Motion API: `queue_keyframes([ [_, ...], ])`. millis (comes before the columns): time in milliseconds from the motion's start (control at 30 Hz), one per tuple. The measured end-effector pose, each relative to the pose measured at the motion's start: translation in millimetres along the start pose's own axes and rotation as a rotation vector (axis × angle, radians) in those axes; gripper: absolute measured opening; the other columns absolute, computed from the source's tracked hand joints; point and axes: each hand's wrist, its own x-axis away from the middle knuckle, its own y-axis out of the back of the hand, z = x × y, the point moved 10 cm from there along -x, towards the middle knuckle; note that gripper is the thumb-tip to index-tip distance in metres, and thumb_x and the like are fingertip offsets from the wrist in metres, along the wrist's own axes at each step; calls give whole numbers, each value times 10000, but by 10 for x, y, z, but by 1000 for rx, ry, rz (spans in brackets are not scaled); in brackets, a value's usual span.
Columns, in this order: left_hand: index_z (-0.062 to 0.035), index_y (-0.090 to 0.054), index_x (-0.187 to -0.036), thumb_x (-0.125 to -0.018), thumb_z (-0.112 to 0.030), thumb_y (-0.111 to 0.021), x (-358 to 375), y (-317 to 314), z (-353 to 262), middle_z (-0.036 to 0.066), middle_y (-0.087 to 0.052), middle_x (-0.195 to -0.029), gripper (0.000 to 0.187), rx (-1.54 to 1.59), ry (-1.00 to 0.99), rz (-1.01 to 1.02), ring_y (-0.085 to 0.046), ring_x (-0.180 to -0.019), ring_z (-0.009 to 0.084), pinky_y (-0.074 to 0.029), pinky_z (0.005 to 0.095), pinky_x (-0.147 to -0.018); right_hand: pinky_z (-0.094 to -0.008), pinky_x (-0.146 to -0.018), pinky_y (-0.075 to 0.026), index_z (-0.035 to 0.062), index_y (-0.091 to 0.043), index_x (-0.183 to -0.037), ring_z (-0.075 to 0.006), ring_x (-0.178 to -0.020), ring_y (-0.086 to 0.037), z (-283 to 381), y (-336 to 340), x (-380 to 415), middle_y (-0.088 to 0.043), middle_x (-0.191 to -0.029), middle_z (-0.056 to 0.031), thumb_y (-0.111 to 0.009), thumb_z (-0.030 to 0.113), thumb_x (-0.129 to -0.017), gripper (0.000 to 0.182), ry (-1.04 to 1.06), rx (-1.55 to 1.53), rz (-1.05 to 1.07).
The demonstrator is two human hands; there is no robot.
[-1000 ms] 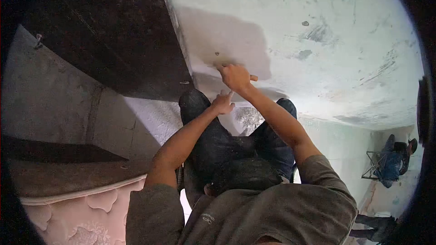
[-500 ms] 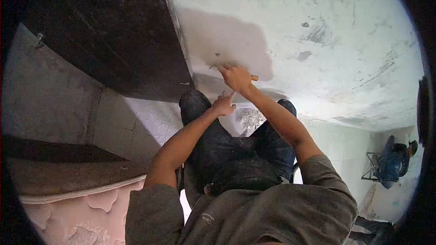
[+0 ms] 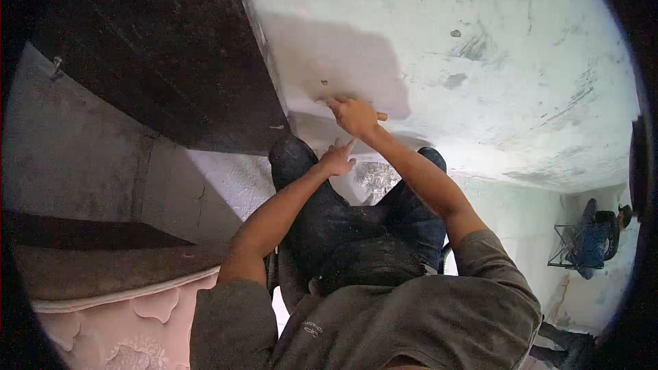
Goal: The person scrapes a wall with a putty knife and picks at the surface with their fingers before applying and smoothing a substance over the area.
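Note:
My right hand (image 3: 356, 118) is closed around a putty knife, whose wooden handle end (image 3: 382, 116) sticks out past the heel of the hand. Its blade, mostly hidden by my fingers, lies against the wall (image 3: 439, 7), just below a small dark hole (image 3: 324, 83). Around it the plaster shows a darker, greyish-pink patch (image 3: 343, 51). Lower down, my left hand (image 3: 336, 159) hovers by my left knee with its fingers spread and nothing in them. One of its fingers points up close under my right hand.
A dark wooden panel (image 3: 157, 48) stands at the left, beside the wall. A pink quilted mattress (image 3: 130, 322) lies at lower left. Between my knees, a white-spattered grey surface (image 3: 377, 181) shows. Clothes hang over a folding rack (image 3: 565, 247) at far right.
The view has shifted slightly. My right hand keeps its grip on the putty knife at nearly the same spot on the wall, and my left hand stays beneath it.

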Motion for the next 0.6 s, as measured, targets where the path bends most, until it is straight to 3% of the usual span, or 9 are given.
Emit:
queue_keyframes([
  [133,-180,-119,-1477,-836,-305,-576,46,27,-46,347,-237,-1397,797,57,8,51,-377,-1216,506,-364,547,-987,-462,-682,-523,145,-552,-1153,-329,-816,-654,-42,-98,11,-666,-934,-109,-519,111,-805,351,-66,80,139],
  [267,-173,-121,-1478,-837,-306,-569,63,97,-123,346,-274,-1374,794,27,-20,38,-388,-1200,502,-347,552,-994,-456,-665,-521,188,-571,-1145,-338,-840,-644,25,44,-3,-658,-974,-120,-485,145,-856,305,11,44,5],
  [333,-170,-119,-1478,-836,-307,-567,47,-8,-63,342,-290,-1367,795,45,8,62,-394,-1192,500,-341,555,-996,-464,-658,-519,185,-572,-1144,-339,-834,-645,-102,-221,-26,-650,-998,-125,-482,145,-842,318,-64,24,270],
  [367,-170,-118,-1478,-832,-309,-568,44,-16,-74,334,-313,-1346,799,6,-10,33,-407,-1178,493,-352,552,-986,-464,-658,-519,185,-572,-1144,-339,-834,-645,-95,-223,-16,-650,-998,-125,-482,145,-842,318,-66,26,262],
  [433,-169,-117,-1478,-829,-310,-568,19,41,-82,327,-335,-1326,803,-32,-27,-1,-420,-1163,486,-363,550,-975,-464,-646,-518,176,-576,-1140,-340,-797,-648,72,14,-1,-650,-999,-112,-493,145,-827,325,36,28,13],
  [533,-174,-120,-1478,-824,-312,-574,26,-112,-34,329,-334,-1319,808,20,-12,52,-423,-1167,480,-382,546,-959,-461,-628,-518,164,-582,-1131,-341,-771,-650,-24,-107,36,-651,-994,-92,-498,148,-827,316,-62,61,202],
  [600,-175,-138,-1476,-824,-321,-581,-25,-116,-23,322,-338,-1318,801,21,-46,43,-425,-1169,477,-390,551,-946,-458,-620,-518,163,-582,-1132,-338,-768,-651,29,-58,83,-651,-990,-96,-495,146,-831,314,-6,68,99],
])
